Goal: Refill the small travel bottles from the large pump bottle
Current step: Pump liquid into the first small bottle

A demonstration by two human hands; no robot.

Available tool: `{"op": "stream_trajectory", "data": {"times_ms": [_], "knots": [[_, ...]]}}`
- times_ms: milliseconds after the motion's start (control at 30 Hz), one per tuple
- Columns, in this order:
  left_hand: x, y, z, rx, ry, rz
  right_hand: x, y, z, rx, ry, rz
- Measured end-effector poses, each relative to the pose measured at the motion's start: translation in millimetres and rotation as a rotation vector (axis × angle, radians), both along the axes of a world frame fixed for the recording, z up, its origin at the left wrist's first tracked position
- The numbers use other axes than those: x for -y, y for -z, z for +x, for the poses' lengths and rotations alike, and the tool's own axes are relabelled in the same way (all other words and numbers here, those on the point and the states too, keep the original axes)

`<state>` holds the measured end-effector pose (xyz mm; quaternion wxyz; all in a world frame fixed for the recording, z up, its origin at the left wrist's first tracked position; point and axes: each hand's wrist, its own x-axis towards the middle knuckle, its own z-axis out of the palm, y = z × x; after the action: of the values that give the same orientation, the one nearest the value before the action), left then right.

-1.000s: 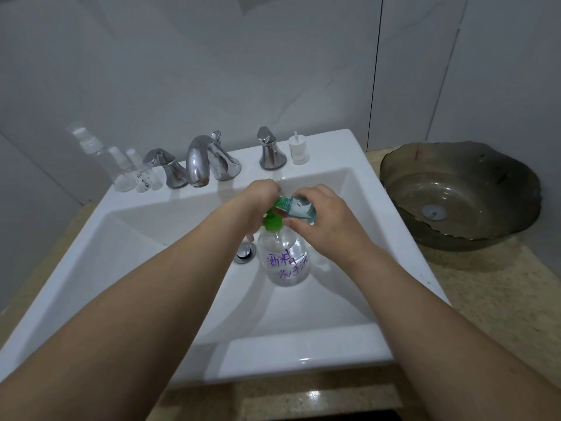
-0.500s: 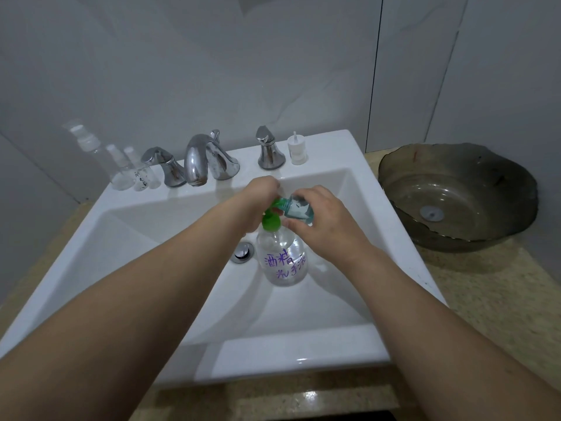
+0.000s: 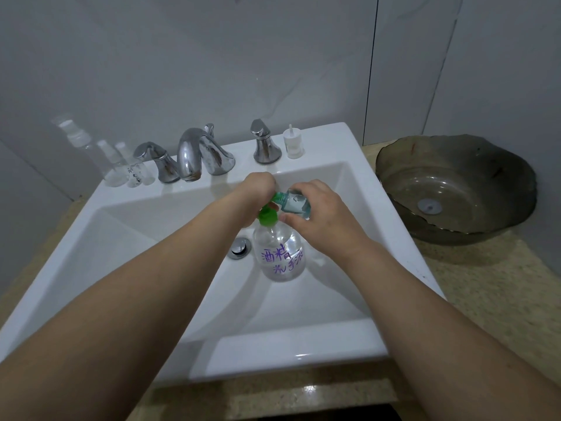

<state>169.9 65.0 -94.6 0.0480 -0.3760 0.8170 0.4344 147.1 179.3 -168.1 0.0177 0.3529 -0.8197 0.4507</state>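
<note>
Grey wall panels [image 3: 212, 71] back a speckled worktop [image 3: 485, 284] that carries a white sink [image 3: 127, 244] and, at the right, a dark glass bowl [image 3: 455, 189]. On the sink's back ledge stand a chrome tap [image 3: 194, 156] and its two handles, three clear travel bottles [image 3: 118, 165] at the left end, and a white cap [image 3: 293, 144] at the right end.

Inside the basin, near the drain [image 3: 240, 247], stands the pump bottle [image 3: 280, 253], clear, with purple writing and a green pump [image 3: 267, 216]. The left hand [image 3: 258, 192] is bent over that pump, its fingers curled down on the head; how firmly they close I cannot tell, since the fingertips are hidden. The right hand [image 3: 321, 214] grips a small bottle [image 3: 294, 205], tipped on its side with its neck at the pump's spout. This bottle looks partly filled with pale liquid.

Judging by this, filling is under way and the three bottles on the ledge are not yet done. Main risk: the small neck slips off the spout during a press, so liquid squirts into the basin or over the fingers. A hard press could also rock the pump bottle on the sloped basin floor, since neither hand holds its body. Tilted this far, the small bottle could spill from its mouth once fuller. Wet fingers would weaken the right grip.
</note>
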Motion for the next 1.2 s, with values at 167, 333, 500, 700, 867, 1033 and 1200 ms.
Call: {"op": "stream_trajectory", "data": {"times_ms": [167, 333, 500, 700, 867, 1033, 1200], "knots": [[0, 4, 4, -0.011, -0.081, 0.105, -1, 1, 0, 0.014, -0.009, 0.026], [1, -1, 7, 0.014, -0.086, 0.102, 0, 0, 1, 0.0, -0.022, -0.005], [2, -4, 3, 0.0, -0.122, 0.174, 1, -2, 1, -0.017, -0.01, -0.033], [2, -3, 3, -0.001, -0.103, 0.152, 0, -2, 0, -0.018, -0.006, -0.029], [6, 11, -2, -0.062, -0.063, 0.088, 0, 0, 0, -0.007, -0.004, 0.006], [5, 16, -1, -0.053, -0.067, 0.056, -1, 1, 0, 0.005, -0.003, 0.021], [3, 7, 6, -0.024, -0.073, 0.121, 0, 1, 1, -0.002, -0.011, 0.005]]}}
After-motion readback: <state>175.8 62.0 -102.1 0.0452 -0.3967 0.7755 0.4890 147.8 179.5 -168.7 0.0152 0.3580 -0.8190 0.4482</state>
